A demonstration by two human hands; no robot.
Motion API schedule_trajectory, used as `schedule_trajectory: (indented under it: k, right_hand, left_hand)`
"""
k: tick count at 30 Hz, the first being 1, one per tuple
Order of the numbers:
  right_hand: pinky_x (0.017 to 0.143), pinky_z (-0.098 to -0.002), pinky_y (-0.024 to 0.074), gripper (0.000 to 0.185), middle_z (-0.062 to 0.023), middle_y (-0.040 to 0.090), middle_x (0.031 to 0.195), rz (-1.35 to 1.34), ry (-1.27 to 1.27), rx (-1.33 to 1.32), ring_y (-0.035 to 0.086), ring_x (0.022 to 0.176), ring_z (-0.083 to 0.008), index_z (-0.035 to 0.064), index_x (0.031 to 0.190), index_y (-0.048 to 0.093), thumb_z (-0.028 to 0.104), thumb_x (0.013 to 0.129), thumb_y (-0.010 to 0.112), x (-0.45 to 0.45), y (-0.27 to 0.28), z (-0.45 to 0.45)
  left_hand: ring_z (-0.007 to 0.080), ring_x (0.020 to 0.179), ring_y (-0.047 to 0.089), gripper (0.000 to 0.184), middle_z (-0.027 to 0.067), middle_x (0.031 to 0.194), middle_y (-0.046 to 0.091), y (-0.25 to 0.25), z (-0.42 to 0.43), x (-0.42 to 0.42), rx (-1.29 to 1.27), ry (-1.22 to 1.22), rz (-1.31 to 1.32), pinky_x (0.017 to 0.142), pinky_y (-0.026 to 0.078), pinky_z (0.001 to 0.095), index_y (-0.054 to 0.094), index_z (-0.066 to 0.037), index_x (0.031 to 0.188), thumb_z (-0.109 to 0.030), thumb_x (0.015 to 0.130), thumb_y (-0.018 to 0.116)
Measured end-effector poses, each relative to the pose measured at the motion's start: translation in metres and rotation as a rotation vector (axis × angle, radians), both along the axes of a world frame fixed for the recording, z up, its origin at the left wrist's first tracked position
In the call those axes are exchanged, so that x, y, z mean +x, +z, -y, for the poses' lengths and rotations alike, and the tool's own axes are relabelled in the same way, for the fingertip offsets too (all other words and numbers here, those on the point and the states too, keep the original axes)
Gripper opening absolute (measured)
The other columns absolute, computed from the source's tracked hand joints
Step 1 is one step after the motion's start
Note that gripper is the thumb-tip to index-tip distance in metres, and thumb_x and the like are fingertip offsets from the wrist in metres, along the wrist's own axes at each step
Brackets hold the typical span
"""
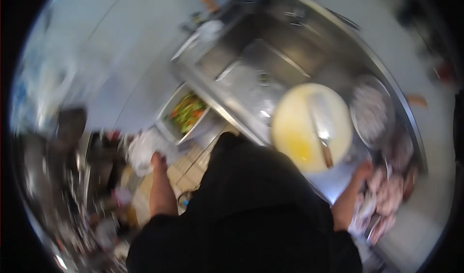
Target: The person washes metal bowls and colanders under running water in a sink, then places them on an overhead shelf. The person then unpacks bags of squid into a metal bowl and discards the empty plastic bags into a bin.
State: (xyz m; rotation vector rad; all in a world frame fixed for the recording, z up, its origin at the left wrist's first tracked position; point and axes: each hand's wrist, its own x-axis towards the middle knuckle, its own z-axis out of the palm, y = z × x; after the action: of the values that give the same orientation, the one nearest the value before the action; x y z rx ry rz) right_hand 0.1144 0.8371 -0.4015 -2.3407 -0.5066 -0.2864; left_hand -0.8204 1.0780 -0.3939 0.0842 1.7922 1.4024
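Observation:
My left hand (158, 161) is low at the left, beside a whitish plastic bag (142, 152); motion blur hides its fingers and whether it touches the bag. On the right, my right hand (363, 169) is beside several pale pink pieces of raw meat (387, 195), its fingers too smeared to read. A cleaver with a wooden handle (326, 156) lies on a round, pale cutting board (286, 123) between my arms. Yellow liquid or residue (300, 147) marks the board. Behind my right hand stands a metal bowl of whitish food (370, 109).
A metal sink counter (227, 112) spans the upper middle and right. A white container (166, 121) of cut green and orange vegetables (187, 112) stands left of it. Blurred metal kitchenware (72, 195) fills the far left, and floor tiles (186, 169) show below.

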Motion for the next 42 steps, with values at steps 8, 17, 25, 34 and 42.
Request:
schedule_trajectory:
  k: [8, 17, 25, 34, 42]
  right_hand:
    - [0.092, -0.0333, 0.0462, 0.049, -0.0179, 0.060, 0.121, -0.114, 0.267, -0.057, 0.060, 0.107, -0.0266, -0.0021, 0.121, 0.058, 0.037, 0.093, 0.055, 0.088, 0.164, -0.041]
    - [0.082, -0.0280, 0.0482, 0.041, -0.0091, 0.064, 0.110, -0.156, 0.289, -0.023, 0.059, 0.095, -0.0173, 0.0003, 0.117, 0.062, 0.034, 0.094, 0.055, 0.044, 0.217, -0.083]
    - [0.079, -0.0297, 0.0503, 0.031, -0.0093, 0.065, 0.104, -0.319, 0.147, 0.320, 0.061, 0.090, -0.0185, 0.0022, 0.111, 0.066, 0.026, 0.091, 0.062, -0.002, 0.193, -0.048]
    - [0.082, -0.0294, 0.0505, 0.022, -0.0127, 0.062, 0.103, -0.144, 0.102, 0.777, 0.059, 0.096, -0.0210, -0.0045, 0.103, 0.064, 0.012, 0.089, 0.062, -0.078, 0.316, -0.074]
    - [0.079, -0.0366, 0.0514, 0.018, -0.0098, 0.065, 0.093, 0.104, 0.143, 0.222, 0.064, 0.084, -0.0209, 0.0030, 0.099, 0.062, 0.016, 0.093, 0.052, -0.114, 0.313, -0.121]
  left_hand:
    - [0.0223, 0.086, 0.056, 0.029, 0.0082, 0.102, 0.058, 0.060, -0.030, -0.035, -0.116, 0.258, -0.260, 0.060, 0.048, 0.0356, 0.057, -0.005, 0.104, -0.018, 0.079, 0.062]
    - [0.0262, 0.091, 0.059, 0.064, 0.0183, 0.108, 0.060, 0.072, -0.065, -0.116, -0.317, 0.397, -0.705, 0.070, 0.049, 0.0352, 0.039, 0.006, 0.128, -0.016, 0.074, 0.066]
    - [0.0273, 0.088, 0.065, 0.027, 0.0146, 0.099, 0.068, 0.081, -0.032, -0.090, -0.519, 0.302, -0.808, 0.079, 0.051, 0.0354, 0.064, 0.004, 0.101, -0.005, 0.075, 0.061]
    - [0.0203, 0.082, 0.062, 0.013, 0.0122, 0.094, 0.065, 0.206, -0.164, 0.049, 0.611, 0.077, -0.435, 0.072, 0.055, 0.0305, 0.062, 0.007, 0.095, 0.005, 0.082, 0.058]
    - [0.0211, 0.092, 0.062, 0.028, 0.0128, 0.103, 0.064, 0.227, -0.267, 0.366, 0.836, -0.825, -0.773, 0.081, 0.054, 0.0323, 0.062, -0.002, 0.111, -0.014, 0.086, 0.065]
